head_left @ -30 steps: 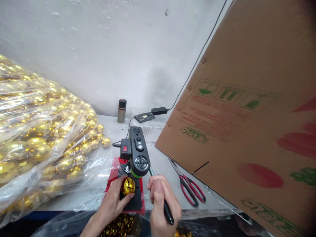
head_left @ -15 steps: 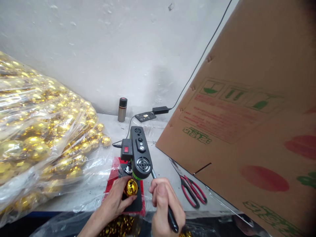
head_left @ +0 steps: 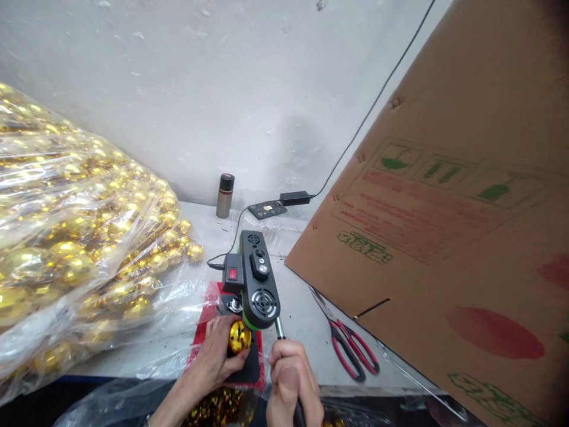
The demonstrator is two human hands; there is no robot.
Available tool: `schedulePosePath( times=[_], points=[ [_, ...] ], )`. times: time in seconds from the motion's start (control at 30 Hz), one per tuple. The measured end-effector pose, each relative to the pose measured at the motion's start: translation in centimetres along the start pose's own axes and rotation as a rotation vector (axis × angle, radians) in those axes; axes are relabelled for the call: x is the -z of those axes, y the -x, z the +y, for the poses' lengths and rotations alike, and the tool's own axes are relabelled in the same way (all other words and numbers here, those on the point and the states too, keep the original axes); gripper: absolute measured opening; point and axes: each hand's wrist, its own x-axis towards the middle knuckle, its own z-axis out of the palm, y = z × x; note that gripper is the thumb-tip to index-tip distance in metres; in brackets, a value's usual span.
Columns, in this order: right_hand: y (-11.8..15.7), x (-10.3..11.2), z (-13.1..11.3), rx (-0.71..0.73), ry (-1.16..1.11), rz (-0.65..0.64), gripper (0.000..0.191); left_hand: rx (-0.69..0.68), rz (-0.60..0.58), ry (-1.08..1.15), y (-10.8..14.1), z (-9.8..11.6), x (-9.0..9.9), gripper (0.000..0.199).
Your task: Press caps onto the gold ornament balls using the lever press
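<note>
A shiny gold ball (head_left: 240, 337) sits between the thumb and fingers of my left hand (head_left: 217, 350), over the black base plate of a small bench press. The black press head (head_left: 261, 279), with round vents and a red switch box (head_left: 232, 273) on its left, stands just above and beyond the ball. My right hand (head_left: 293, 382) is wrapped around the dark grip of the press's lever, whose metal rod (head_left: 279, 327) runs up to the head. Under the base lies a red mat (head_left: 202, 332).
A clear bag of gold balls (head_left: 111, 237) fills the left side. Red-handled scissors (head_left: 351, 350) lie to the right, beside a large cardboard box (head_left: 422, 207). A spray can (head_left: 224, 196) and a black power adapter (head_left: 295, 197) stand near the wall. Gold pieces (head_left: 217, 408) show below the table edge.
The view has shifted slightly, so the scene sits a little further right. My right hand has turned the lever grip a little downward and inward. My left hand still keeps the ball.
</note>
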Motion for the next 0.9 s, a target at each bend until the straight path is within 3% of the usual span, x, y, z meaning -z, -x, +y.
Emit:
schedulePosePath(
  times=[0.13, 0.3, 0.9],
  points=[
    [0.6, 0.1, 1.8, 0.171, 0.032, -0.018, 0.043, 0.006, -0.003, -0.019, 0.2, -0.1, -0.1, 0.05],
    [0.8, -0.4, 2.0, 0.102, 0.051, 0.047, 0.046, -0.003, 0.001, -0.024, 0.2, -0.1, -0.3, 0.049],
    [1.1, -0.6, 3.7, 0.228, 0.04, 0.076, 0.043, 0.018, -0.012, 0.007, -0.2, 0.2, -0.4, 0.053]
  ],
)
